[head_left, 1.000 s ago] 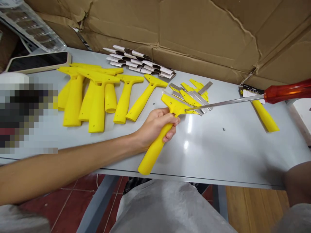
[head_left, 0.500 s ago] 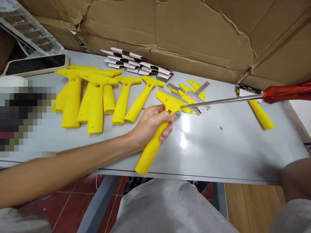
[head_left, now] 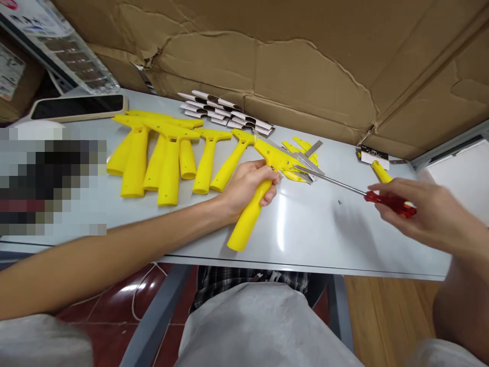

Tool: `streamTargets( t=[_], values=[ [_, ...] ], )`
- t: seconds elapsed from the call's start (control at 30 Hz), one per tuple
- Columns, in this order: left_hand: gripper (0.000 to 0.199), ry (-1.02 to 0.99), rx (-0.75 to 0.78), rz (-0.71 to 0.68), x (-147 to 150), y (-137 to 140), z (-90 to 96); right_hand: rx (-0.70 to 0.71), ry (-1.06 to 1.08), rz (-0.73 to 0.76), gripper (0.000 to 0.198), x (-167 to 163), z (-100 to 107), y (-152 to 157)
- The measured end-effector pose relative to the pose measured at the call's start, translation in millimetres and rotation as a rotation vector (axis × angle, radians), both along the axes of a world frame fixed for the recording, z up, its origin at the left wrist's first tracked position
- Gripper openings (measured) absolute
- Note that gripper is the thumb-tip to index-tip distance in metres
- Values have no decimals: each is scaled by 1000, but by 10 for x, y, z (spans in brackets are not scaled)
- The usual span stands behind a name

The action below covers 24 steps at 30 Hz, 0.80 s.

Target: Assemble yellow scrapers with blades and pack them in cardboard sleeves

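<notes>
My left hand [head_left: 254,186] is wrapped round the neck of a yellow scraper [head_left: 248,219], whose wide head points up and away from me. Between the fingers of my right hand [head_left: 424,209] is the red handle of a screwdriver [head_left: 344,186]. Its metal shaft reaches left, with the tip at the right part of the scraper's head. Just behind that head lie flat yellow plates [head_left: 294,176] and metal blades [head_left: 314,148], partly hidden by it. A tiny screw [head_left: 340,202] rests on the table to the right.
Several yellow scraper handles [head_left: 168,173] lie on the table [head_left: 305,244] at left. White folded card sleeves [head_left: 229,112] sit against the cardboard [head_left: 267,66]. A phone [head_left: 76,108] lies back left. One scraper [head_left: 380,171] with a black-and-white sleeve is at right.
My right hand has come into view, and the screwdriver's handle has dropped lower and nearer the middle. My left hand still holds the scraper. The camera view has shifted.
</notes>
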<state>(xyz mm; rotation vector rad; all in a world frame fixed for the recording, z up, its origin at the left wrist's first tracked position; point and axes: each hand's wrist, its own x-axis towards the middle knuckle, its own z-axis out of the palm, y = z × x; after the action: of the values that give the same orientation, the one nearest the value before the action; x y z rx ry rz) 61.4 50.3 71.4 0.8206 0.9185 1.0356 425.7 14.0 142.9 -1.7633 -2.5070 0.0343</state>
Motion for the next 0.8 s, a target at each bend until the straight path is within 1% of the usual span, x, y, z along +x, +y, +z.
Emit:
streamTargets(
  t=[0.03,0.07,0.13,0.2,0.3,0.33,0.4,0.5,0.6,0.67,0.73,0.8],
  values=[
    [11,-9,-11,-8,0,-4,6,-28,26,39,31,18,-96,-29],
    [11,-17,-23,-14,-1,-7,11,-19,33,9,29,47,-201,-62],
    [12,-38,-38,-30,0,-8,11,48,30,-99,28,132,-409,-108],
    [11,-64,-44,-44,1,-2,0,45,32,-184,30,233,-593,-94],
    [10,-98,-43,-62,4,12,-27,28,18,-223,36,369,-806,61],
    [10,-107,-41,-69,5,15,-37,67,29,-238,36,402,-860,138],
    [9,-124,-36,-79,6,20,-52,98,33,-233,39,440,-936,300],
    [9,-140,-27,-88,4,26,-62,98,-41,-227,40,402,-953,520],
    [9,-142,-3,-85,-12,51,-46,30,-166,-253,42,230,-865,683],
    [10,-122,4,-90,-33,88,-25,-9,-224,-276,48,48,-781,765],
    [9,-96,-1,-94,-63,139,-5,44,-247,-256,54,-170,-698,831],
    [8,-100,-18,-93,-97,192,5,107,-260,-207,54,-402,-622,886]
  ],
)
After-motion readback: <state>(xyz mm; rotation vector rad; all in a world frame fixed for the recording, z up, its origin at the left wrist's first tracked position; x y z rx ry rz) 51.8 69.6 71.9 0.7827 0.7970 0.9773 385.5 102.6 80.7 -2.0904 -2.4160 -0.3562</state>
